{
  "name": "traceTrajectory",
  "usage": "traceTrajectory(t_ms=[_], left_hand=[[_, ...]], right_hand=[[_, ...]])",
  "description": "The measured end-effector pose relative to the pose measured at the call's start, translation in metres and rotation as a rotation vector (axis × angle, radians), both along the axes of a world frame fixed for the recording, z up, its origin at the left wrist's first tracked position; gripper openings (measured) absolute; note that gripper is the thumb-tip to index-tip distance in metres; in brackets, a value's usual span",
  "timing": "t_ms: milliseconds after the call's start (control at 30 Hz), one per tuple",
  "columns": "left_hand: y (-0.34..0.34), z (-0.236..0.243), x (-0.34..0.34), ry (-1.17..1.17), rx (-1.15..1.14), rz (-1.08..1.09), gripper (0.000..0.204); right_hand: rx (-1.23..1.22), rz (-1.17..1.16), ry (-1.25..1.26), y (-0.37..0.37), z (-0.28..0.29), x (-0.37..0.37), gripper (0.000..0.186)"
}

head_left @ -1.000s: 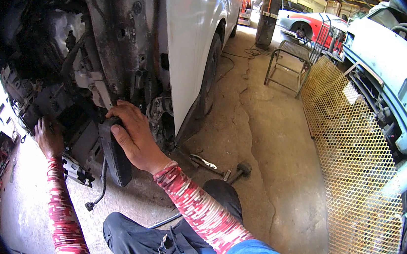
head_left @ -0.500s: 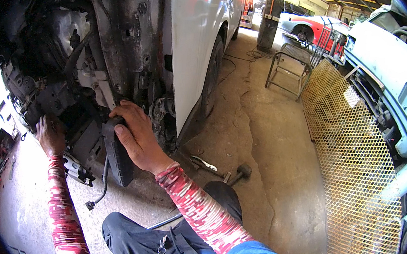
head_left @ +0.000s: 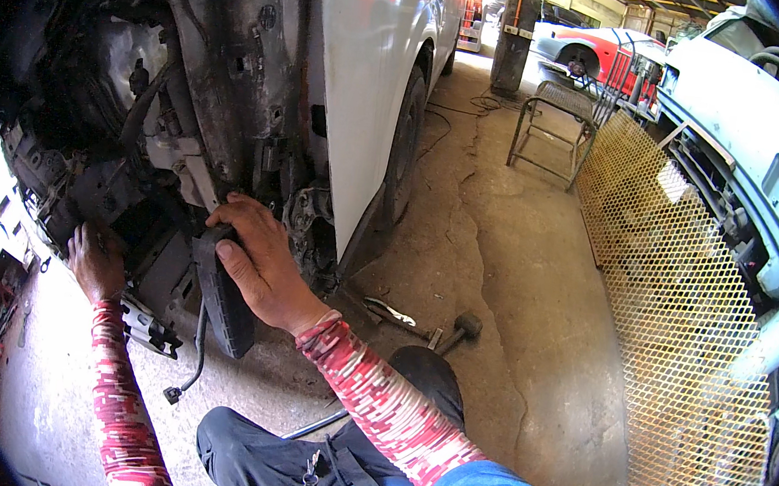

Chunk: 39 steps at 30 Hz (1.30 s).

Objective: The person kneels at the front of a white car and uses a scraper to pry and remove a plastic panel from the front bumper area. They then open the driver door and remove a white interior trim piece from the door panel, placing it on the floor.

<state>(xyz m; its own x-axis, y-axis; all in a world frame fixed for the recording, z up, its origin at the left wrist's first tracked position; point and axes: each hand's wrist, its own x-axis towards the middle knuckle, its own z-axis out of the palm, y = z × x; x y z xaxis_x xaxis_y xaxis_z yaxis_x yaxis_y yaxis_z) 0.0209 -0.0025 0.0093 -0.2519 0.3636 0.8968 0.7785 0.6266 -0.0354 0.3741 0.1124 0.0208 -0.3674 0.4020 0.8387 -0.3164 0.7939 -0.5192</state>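
Note:
My right hand (head_left: 255, 257) is closed over the upper end of a long black plastic part (head_left: 224, 297), thumb on its near side and fingers over its top. The part slants down at the exposed front of a white vehicle (head_left: 364, 79). My left hand (head_left: 97, 262) grips the lower edge of a dark front-end panel (head_left: 95, 198), its fingertips partly lost in shadow. A black cable (head_left: 199, 346) with a connector at its end hangs between my hands. Below the panel, a metal bracket (head_left: 150, 329) sticks out near my left wrist.
A hammer (head_left: 464, 331) and a metal hand tool (head_left: 392, 313) lie on the concrete floor by my knee. To the right leans a yellow mesh panel (head_left: 674, 339) before a pale blue vehicle body (head_left: 756, 101). A metal stool (head_left: 559, 119) stands farther back, near a dark post (head_left: 515, 38).
Both hands keep their holds. The right hand and the black plastic part have shifted very slightly left, barely visibly.

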Motion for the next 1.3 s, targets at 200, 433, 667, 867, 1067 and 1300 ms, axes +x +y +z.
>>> traceTrajectory(t_ms=[200, 433, 667, 867, 1067, 1300], left_hand=[[0.001, 0.000, 0.001, 0.015, 0.020, 0.006, 0.038], [0.001, 0.001, 0.005, 0.007, 0.047, -0.020, 0.037], [0.002, -0.004, -0.002, 0.015, 0.042, -0.013, 0.043], [0.002, -0.004, -0.006, -0.003, 0.012, 0.008, 0.045], [0.001, -0.004, -0.004, 0.011, 0.020, 0.010, 0.043], [0.001, -0.002, -0.001, 0.020, 0.013, 0.013, 0.040]], right_hand=[[-0.001, 0.001, -0.033, 0.001, -0.002, 0.000, 0.044], [-0.009, 0.009, -0.055, 0.002, -0.002, 0.000, 0.047], [-0.013, 0.022, -0.062, 0.002, -0.001, 0.001, 0.047], [-0.007, 0.023, -0.057, 0.002, -0.001, 0.001, 0.048], [-0.008, 0.019, -0.055, 0.002, -0.001, 0.001, 0.049], [-0.002, 0.022, -0.048, 0.002, -0.001, 0.000, 0.049]])
